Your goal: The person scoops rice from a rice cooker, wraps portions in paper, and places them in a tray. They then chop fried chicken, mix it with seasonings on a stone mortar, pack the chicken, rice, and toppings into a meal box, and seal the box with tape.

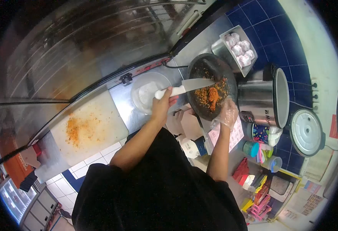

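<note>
Black shirt (153, 184) fills the foreground as a person leans over a steel worktop (119, 96), both arms stretched ahead. The left hand (163, 103), bare, is closed around the white handle of a knife (199, 83), its blade reaching over a dark bowl (193, 73) strewn with orange crumbs (203, 101). A chunky orange piece (214, 95) lies inside the bowl, just beside the blade. The right hand (229, 111), in a clear plastic glove, is at the bowl's near right rim; whether its fingers grip anything cannot be told. The arrangement seems practical: the glove shields the hand closest to the food, while the handle keeps the bare one outside the bowl. The left forearm slants up and inward, elbow out; the right rises almost straight, its wrist near the rim. A cutting board (99, 142), also scattered with crumbs, lies at the worktop's left end. Between board and dark bowl sits a clear container (135, 90), partly beneath the knife handle. Beyond, a tray (247, 71) of wrapped bundles (244, 54) stands by the tiled wall (271, 29), near a steel pot (255, 92).
</note>
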The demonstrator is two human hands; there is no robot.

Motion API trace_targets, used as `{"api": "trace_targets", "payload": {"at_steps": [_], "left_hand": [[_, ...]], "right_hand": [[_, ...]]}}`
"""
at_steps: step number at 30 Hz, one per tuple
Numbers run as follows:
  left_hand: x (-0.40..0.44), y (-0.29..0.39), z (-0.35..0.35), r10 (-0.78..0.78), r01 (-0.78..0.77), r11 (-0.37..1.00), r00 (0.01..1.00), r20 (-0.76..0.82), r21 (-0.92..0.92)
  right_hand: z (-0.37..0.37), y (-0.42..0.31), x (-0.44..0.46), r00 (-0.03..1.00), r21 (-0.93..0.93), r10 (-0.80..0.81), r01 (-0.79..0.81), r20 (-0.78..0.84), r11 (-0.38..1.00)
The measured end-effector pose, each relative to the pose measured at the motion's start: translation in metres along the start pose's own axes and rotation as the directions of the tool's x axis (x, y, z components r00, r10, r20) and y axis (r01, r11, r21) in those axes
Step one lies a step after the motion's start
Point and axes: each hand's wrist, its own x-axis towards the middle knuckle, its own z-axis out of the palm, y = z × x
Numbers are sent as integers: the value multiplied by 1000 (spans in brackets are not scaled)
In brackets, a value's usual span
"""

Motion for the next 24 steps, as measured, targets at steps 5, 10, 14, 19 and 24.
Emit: {"api": "trace_targets", "payload": {"at_steps": [5,10,14,19,24], "left_hand": [[16,-6,19,-85,84,995,996,26,46],[12,-2,9,-177,167,972,983,44,164],[7,-7,7,-239,230,965,969,65,125],[-27,-23,9,-290,271,951,948,129,149],[-72,-57,-8,-545,299,681,817,190,668]], "right_hand": [[-11,11,-34,985,97,-83,98,-150,990],[-50,73,-96,990,6,103,-103,-98,995],[-51,124,-181,916,-190,297,-353,-268,916],[-40,213,-385,777,-347,616,-619,-133,705],[-30,249,-590,162,-400,985,-900,65,174]]}}
